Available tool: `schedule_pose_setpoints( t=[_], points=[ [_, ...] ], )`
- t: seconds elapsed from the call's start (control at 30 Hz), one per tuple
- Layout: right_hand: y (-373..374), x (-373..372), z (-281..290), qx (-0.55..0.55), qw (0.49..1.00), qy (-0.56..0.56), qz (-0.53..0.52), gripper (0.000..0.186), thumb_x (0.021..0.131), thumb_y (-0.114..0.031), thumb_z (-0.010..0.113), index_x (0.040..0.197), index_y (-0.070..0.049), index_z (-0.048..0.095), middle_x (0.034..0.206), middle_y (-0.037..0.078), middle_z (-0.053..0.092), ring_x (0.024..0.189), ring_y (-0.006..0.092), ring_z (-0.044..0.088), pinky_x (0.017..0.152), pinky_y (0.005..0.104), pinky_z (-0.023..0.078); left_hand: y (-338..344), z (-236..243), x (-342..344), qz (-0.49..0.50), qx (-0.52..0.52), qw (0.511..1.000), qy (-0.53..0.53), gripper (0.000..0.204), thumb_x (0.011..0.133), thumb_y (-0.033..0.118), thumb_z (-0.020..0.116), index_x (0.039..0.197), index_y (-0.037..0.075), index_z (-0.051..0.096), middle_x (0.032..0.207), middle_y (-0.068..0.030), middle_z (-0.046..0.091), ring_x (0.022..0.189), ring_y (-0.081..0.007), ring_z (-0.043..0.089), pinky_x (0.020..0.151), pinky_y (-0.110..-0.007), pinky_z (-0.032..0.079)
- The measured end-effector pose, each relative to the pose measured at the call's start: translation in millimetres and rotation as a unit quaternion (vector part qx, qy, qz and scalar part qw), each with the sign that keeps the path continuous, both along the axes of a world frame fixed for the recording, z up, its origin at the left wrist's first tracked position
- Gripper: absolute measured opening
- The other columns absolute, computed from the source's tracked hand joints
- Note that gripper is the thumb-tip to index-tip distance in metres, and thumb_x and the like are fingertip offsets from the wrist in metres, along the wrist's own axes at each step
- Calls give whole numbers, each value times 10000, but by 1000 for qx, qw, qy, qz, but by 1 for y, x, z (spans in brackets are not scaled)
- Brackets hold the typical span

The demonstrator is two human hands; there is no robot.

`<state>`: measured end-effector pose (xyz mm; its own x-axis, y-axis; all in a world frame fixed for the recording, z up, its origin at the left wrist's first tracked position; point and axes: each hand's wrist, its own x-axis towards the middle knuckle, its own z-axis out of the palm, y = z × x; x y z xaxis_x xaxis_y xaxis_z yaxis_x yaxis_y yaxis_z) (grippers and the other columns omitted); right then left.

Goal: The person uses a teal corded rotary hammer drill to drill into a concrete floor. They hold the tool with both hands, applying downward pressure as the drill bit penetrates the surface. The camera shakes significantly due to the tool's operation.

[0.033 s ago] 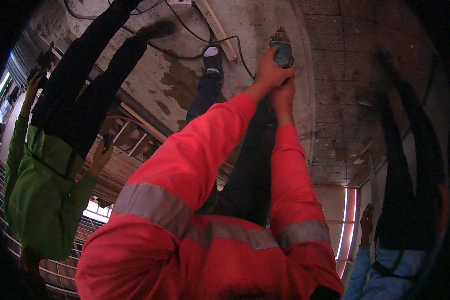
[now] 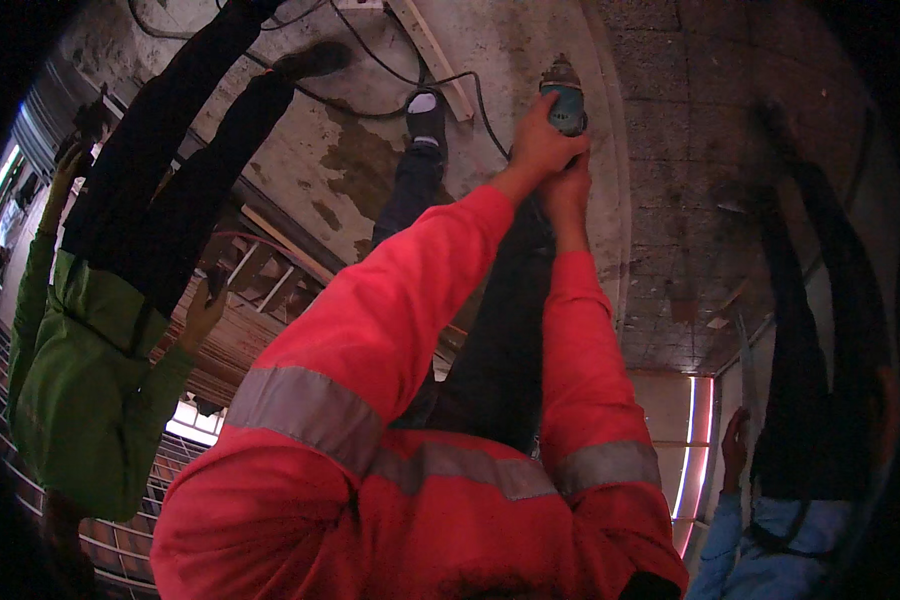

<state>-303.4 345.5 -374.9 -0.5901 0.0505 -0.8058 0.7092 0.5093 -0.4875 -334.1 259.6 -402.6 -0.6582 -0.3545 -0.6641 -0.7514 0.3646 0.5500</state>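
Both my hands are closed around a teal power tool [image 2: 567,110], which points away from me over the concrete floor. Its front end is metallic; the exact kind of tool does not show clearly. My left hand [image 2: 543,147] wraps its upper body from the left side. Close behind it, my right hand [image 2: 568,188] grips the rear part, partly covered by the left. A dark cable [image 2: 483,110] runs from the left to near my hands.
On the concrete floor [image 2: 530,30] lie a wooden plank [image 2: 435,55] and looping cables. A person in a green top [image 2: 90,370] stands at the left, holding a dark object. Another in blue [image 2: 780,550] stands at the right, beside dark paving [image 2: 670,180].
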Motion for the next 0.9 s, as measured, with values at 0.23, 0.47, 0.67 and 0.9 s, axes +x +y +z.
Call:
schedule_pose_setpoints(
  t=[0.23,0.47,0.67,0.9],
  points=[
    [5,1,-3,-36,999,22,6,722,810,-348,754,1398,-100,416,1255,226,632,1192,348,608,941,407,486,0,1,2,25,17,999,14,857,569,312,884,1308,20,563,1213,-215,645,1121,-309,637,961,-382,495],
    [9,8,11,1,1000,-5,26,699,820,-314,732,1391,-75,407,1253,247,618,1158,403,603,919,449,490,3,26,-1,68,61,996,-7,805,586,298,868,1286,13,590,1268,-229,612,1159,-318,617,991,-372,481],
    [3,16,-2,-47,998,38,-33,641,868,-300,703,1384,-73,397,1296,182,607,1181,318,606,934,401,481,4,13,-1,-54,7,998,18,797,607,283,835,1306,3,573,1454,-287,437,1309,-361,504,1080,-382,415],
    [-4,34,-24,-51,992,108,-42,649,836,-255,714,1357,-37,397,1309,208,560,1195,353,577,939,434,472,4,16,-3,-90,43,995,16,709,614,254,815,1252,26,608,1511,-272,354,1282,-414,497,1070,-419,428]
  ],
)
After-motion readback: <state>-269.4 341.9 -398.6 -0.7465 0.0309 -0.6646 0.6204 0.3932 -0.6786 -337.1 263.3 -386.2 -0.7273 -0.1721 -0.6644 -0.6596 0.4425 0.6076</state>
